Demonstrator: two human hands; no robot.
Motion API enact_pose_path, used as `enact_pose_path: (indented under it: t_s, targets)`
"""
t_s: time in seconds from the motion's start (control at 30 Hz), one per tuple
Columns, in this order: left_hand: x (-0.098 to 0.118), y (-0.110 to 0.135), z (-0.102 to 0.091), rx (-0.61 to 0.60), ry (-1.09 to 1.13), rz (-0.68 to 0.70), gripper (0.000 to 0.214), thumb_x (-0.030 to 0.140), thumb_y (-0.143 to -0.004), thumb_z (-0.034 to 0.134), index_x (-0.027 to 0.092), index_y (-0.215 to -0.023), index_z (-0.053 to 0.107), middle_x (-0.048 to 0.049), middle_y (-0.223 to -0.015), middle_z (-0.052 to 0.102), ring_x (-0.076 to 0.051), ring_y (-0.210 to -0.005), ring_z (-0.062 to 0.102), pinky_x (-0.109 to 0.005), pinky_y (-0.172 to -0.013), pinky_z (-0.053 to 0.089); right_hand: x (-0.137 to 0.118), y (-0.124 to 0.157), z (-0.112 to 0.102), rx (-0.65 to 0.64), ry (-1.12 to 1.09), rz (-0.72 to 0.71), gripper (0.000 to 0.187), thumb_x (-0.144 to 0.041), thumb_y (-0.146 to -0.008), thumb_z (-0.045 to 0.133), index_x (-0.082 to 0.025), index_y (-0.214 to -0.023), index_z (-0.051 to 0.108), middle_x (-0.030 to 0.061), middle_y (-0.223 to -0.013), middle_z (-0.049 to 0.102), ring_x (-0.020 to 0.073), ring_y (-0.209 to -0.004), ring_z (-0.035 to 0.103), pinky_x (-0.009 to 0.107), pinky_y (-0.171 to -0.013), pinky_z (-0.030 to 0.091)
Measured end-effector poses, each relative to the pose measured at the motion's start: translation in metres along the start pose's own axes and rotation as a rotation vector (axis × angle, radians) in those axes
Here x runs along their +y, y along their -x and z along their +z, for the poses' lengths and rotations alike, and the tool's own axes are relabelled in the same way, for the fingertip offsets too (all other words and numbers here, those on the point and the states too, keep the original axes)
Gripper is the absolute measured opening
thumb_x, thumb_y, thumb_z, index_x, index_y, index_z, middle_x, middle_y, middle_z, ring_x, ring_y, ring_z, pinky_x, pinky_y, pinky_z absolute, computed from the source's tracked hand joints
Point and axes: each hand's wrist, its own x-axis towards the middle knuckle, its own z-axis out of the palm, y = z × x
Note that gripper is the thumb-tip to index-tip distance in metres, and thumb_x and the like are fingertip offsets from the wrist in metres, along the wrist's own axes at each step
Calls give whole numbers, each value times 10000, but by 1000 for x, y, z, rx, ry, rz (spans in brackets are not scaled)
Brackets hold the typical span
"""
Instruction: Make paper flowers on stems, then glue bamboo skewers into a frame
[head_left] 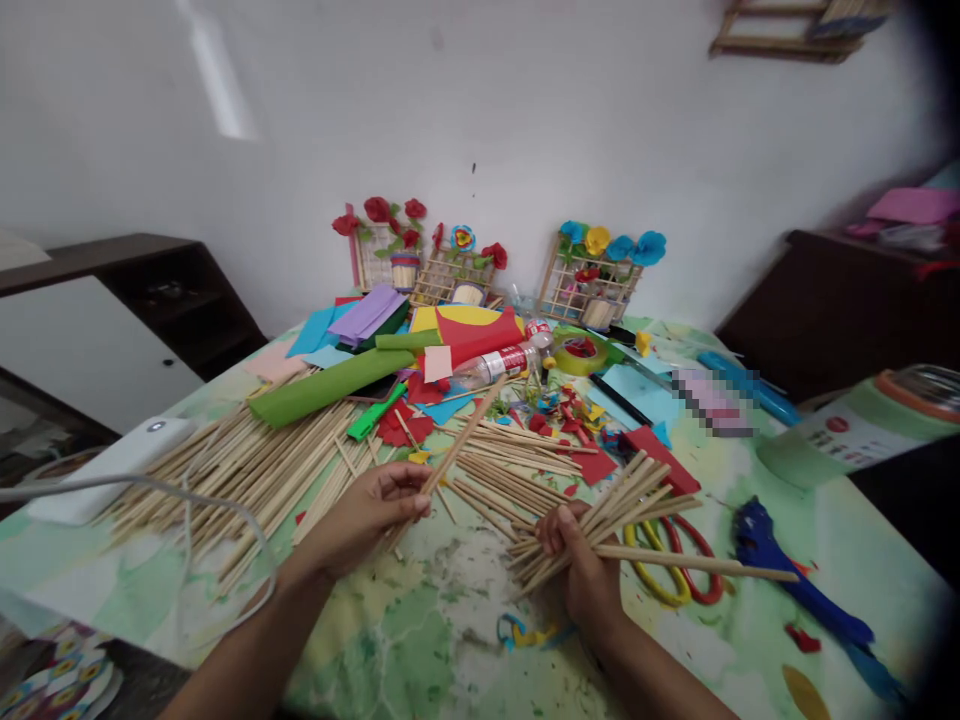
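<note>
My left hand (371,512) pinches one thin wooden stick (465,432) that slants up and to the right over the table. My right hand (581,570) is closed round a bundle of sticks (611,515) that fans out to the right. One longer stick (697,564) pokes out of it towards the blue glue gun. A large loose pile of sticks (247,470) lies to the left of my left hand. More sticks (517,455) lie between the two hands.
Yellow and red scissors (675,572) and a blue glue gun (787,580) lie right of my right hand. Coloured paper sheets (375,345), a plastic bottle (499,365) and a tape roll (579,355) sit behind. Stick frames with paper flowers (596,275) lean on the wall. A white device (112,465) with cable lies left.
</note>
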Motion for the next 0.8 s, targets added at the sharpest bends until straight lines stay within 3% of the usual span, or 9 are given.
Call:
enact_pose_path:
  t_s: [0.23, 0.4, 0.53, 0.73, 0.8]
  targets:
    - [-14, 2, 30, -306, -317, 2, 221, 315, -680, 691, 171, -847, 665, -28, -794, 622, -146, -720, 555, -236, -652, 429, 4, -2, -1, 59, -63, 19, 236, -422, -785, 618, -197, -853, 592, -79, -478, 417, 97, -442, 419, 262, -487, 376]
    - [-18, 0, 33, -382, -390, -2, 224, 338, -703, 663, 176, -858, 657, -32, -818, 614, -154, -733, 550, -242, -661, 423, 5, -4, -2, 186, -15, 92, 268, -392, -750, 661, -186, -634, 535, -67, -445, 432, 92, -423, 409, 244, -446, 341]
    - [-17, -1, 30, -476, -357, -86, 207, 332, -693, 671, 164, -814, 668, -14, -723, 615, -123, -642, 525, -216, -591, 386, 2, -4, -2, 152, 33, 99, 293, -384, -761, 653, -182, -592, 526, -53, -442, 456, 97, -429, 430, 243, -442, 345]
    - [-18, -4, 26, -512, -257, -166, 215, 322, -672, 699, 148, -788, 648, 0, -641, 607, -98, -575, 515, -196, -539, 351, 0, -3, -1, 142, -35, 113, 200, -361, -755, 667, -174, -719, 606, -67, -451, 435, 94, -433, 416, 245, -448, 349]
    - [-16, -9, 21, -438, -186, -142, 208, 318, -693, 685, 141, -791, 638, 8, -613, 584, -81, -542, 503, -183, -519, 352, 1, -4, -1, 144, -52, 97, 200, -367, -759, 664, -174, -780, 614, -72, -461, 429, 95, -441, 420, 255, -470, 367]
